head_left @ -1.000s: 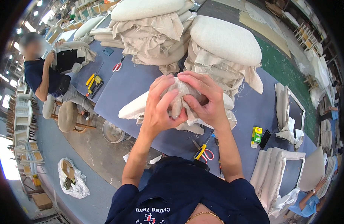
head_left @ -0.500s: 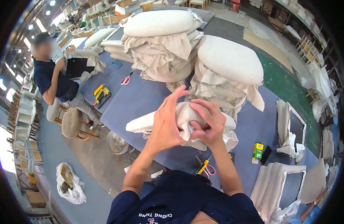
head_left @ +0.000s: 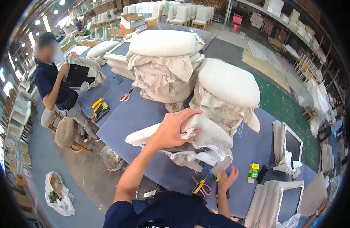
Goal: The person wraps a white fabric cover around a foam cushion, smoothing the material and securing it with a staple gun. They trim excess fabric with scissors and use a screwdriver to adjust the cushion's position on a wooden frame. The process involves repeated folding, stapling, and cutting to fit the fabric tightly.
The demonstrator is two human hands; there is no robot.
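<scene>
My left hand is closed on the folded edge of a cream fabric-covered seat pad, thumb pushed into the fold. Loose, frayed cloth hangs from the pad's near side above the blue-grey table. Lower right, my right hand is off the pad, fingers apart, beside a partly hidden yellow and black tool at the table's near edge. Just left of that hand lie scissors with red and white handles and a yellow-handled tool.
Two tall stacks of cream pads stand beyond my hands. A green and yellow box and padded frames lie right. Across the table at left, a co-worker holds a black-backed pad. A bucket stands on the floor.
My right hand has let go of the pad and moved down toward the table's near edge. My left hand still grips the fold. The whole view has tilted up somewhat.
</scene>
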